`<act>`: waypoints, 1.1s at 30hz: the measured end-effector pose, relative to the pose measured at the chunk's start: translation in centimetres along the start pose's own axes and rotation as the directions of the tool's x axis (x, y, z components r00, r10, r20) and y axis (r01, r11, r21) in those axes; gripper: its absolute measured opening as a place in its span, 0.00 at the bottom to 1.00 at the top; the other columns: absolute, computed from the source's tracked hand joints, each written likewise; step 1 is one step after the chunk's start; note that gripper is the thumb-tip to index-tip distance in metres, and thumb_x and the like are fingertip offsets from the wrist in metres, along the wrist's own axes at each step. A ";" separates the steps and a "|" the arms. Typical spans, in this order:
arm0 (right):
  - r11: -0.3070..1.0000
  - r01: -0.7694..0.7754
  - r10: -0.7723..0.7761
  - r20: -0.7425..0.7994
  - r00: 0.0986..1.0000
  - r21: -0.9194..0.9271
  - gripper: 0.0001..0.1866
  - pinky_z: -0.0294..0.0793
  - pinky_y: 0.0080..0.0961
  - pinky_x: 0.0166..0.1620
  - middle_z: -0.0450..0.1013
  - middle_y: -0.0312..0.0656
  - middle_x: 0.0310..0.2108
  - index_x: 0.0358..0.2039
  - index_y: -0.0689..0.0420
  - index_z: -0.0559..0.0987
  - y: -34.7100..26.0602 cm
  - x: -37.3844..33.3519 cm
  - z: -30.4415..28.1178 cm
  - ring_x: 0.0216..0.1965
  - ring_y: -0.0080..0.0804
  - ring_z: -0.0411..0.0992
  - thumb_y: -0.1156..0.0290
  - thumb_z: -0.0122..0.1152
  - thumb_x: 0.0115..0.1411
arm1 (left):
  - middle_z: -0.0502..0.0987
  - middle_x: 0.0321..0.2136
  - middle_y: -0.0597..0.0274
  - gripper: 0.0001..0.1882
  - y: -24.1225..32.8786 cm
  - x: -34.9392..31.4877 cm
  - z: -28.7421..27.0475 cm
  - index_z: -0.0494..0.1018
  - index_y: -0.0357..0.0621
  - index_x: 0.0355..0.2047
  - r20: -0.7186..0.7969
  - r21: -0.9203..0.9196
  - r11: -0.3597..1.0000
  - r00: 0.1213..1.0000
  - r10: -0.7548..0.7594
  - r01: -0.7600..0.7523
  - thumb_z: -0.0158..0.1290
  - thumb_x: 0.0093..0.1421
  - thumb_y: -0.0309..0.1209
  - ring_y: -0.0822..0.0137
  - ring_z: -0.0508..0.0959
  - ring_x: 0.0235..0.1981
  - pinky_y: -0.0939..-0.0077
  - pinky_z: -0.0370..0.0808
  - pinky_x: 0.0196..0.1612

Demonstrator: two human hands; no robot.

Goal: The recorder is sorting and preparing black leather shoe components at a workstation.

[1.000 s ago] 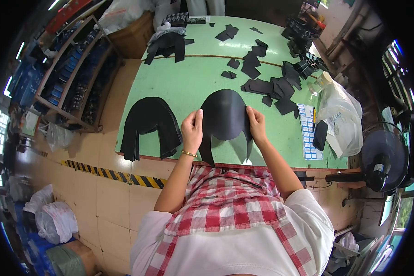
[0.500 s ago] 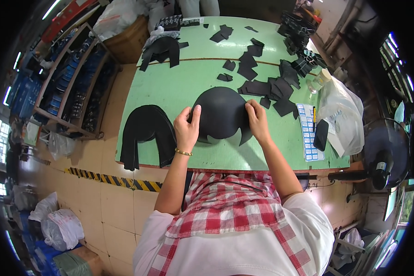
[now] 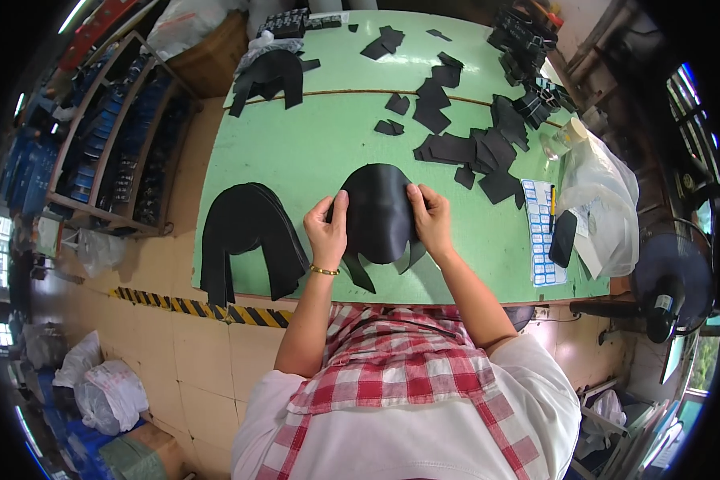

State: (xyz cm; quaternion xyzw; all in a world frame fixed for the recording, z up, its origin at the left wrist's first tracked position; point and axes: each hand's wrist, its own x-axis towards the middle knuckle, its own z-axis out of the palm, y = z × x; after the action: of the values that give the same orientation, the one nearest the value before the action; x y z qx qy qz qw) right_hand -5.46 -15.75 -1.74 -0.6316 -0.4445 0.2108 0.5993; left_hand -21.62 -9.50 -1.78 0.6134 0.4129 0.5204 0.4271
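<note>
Between my two hands is a black, smooth sheet piece [image 3: 378, 210], bent into a curve with its middle bulging up and pointed tails hanging below. My left hand [image 3: 326, 230] grips its left edge, thumb on top. Its right edge is pinched by my right hand [image 3: 430, 220], thumb uppermost. Left of my left hand lies a stack of black U-shaped pieces [image 3: 252, 236], flat on the green table [image 3: 312, 144]. Whether the held piece has one layer or more, I cannot tell.
Black cut pieces [image 3: 480, 152] lie scattered at the right and back. More U-shaped pieces [image 3: 276, 76] sit far left. Near the right edge are a printed sheet [image 3: 538, 224], a phone [image 3: 563, 240], a pen [image 3: 553, 204], a plastic bag [image 3: 602, 200] and a cup [image 3: 570, 134]. A fan [image 3: 668, 280] stands beyond.
My hands have come closer together, bending the black piece into a tighter, narrower curve. It sits slightly nearer to me, and its tails show more. The view has shifted a little.
</note>
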 end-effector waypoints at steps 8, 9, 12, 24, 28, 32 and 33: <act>0.995 0.097 -0.099 -0.075 0.992 -0.033 0.20 0.49 0.26 0.19 0.47 0.42 0.14 0.17 0.64 0.59 1.5 -0.9 0.3 0.17 0.25 0.45 0.66 0.48 0.61 | 0.50 0.12 0.78 0.23 -0.5 -1.3 0.6 0.53 0.43 0.12 -0.017 -0.130 0.991 1.000 -0.009 0.007 0.49 0.60 0.32 0.83 0.48 0.16 0.80 0.43 0.17; 0.994 0.107 -0.110 -0.079 0.991 -0.039 0.20 0.49 0.27 0.19 0.47 0.43 0.14 0.17 0.64 0.59 1.9 -1.1 0.3 0.17 0.26 0.45 0.66 0.48 0.61 | 0.50 0.12 0.78 0.23 -0.4 -1.4 0.6 0.53 0.43 0.12 -0.016 -0.129 0.992 1.000 -0.006 0.004 0.49 0.60 0.32 0.83 0.48 0.16 0.80 0.43 0.17; 0.993 0.112 -0.114 -0.086 0.990 -0.021 0.20 0.49 0.27 0.19 0.47 0.43 0.14 0.17 0.64 0.60 2.2 -1.4 0.2 0.17 0.26 0.46 0.66 0.47 0.61 | 0.50 0.12 0.78 0.22 -0.1 -1.8 0.5 0.53 0.43 0.12 0.001 -0.119 0.993 1.000 -0.011 0.011 0.48 0.60 0.32 0.83 0.48 0.16 0.81 0.44 0.17; 0.980 -0.104 0.074 0.171 0.982 0.171 0.18 0.58 0.16 0.26 0.60 0.28 0.18 0.23 0.65 0.70 0.3 -3.1 -2.3 0.23 0.14 0.56 0.63 0.46 0.62 | 0.52 0.11 0.78 0.23 0.3 -3.3 -0.5 0.57 0.42 0.10 0.057 -0.111 0.993 0.998 -0.040 0.047 0.50 0.59 0.35 0.83 0.50 0.16 0.80 0.45 0.17; 0.935 -0.236 0.144 0.323 0.935 0.266 0.16 0.62 0.14 0.30 0.66 0.29 0.24 0.29 0.64 0.73 -2.0 -3.3 -4.9 0.26 0.15 0.61 0.62 0.46 0.62 | 0.52 0.11 0.78 0.23 2.2 -4.6 -1.6 0.56 0.41 0.11 0.156 -0.125 0.989 0.986 -0.059 0.079 0.49 0.59 0.35 0.83 0.50 0.16 0.80 0.46 0.17; 0.918 -0.280 0.138 0.436 0.890 0.281 0.14 0.65 0.14 0.33 0.70 0.35 0.28 0.33 0.64 0.73 -5.2 -3.2 -5.5 0.30 0.16 0.66 0.64 0.57 0.55 | 0.52 0.11 0.77 0.24 3.7 -5.4 -1.6 0.55 0.41 0.11 0.212 -0.088 0.995 0.977 -0.031 0.051 0.49 0.59 0.35 0.83 0.49 0.16 0.81 0.45 0.17; 0.939 -0.229 0.110 0.407 0.907 0.257 0.15 0.66 0.15 0.32 0.71 0.36 0.26 0.31 0.65 0.74 -5.9 -3.2 -5.2 0.29 0.17 0.67 0.65 0.61 0.52 | 0.52 0.11 0.77 0.24 3.8 -5.3 -1.4 0.55 0.41 0.11 0.205 -0.069 0.997 0.979 -0.013 0.028 0.49 0.59 0.35 0.83 0.49 0.16 0.81 0.45 0.17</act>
State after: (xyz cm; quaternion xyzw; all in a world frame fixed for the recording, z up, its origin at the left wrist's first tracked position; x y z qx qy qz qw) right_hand -4.76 -22.03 4.00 -0.5164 -0.4594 0.4477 0.5674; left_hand -23.45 -15.55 0.47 0.6437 0.3542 0.4645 0.4944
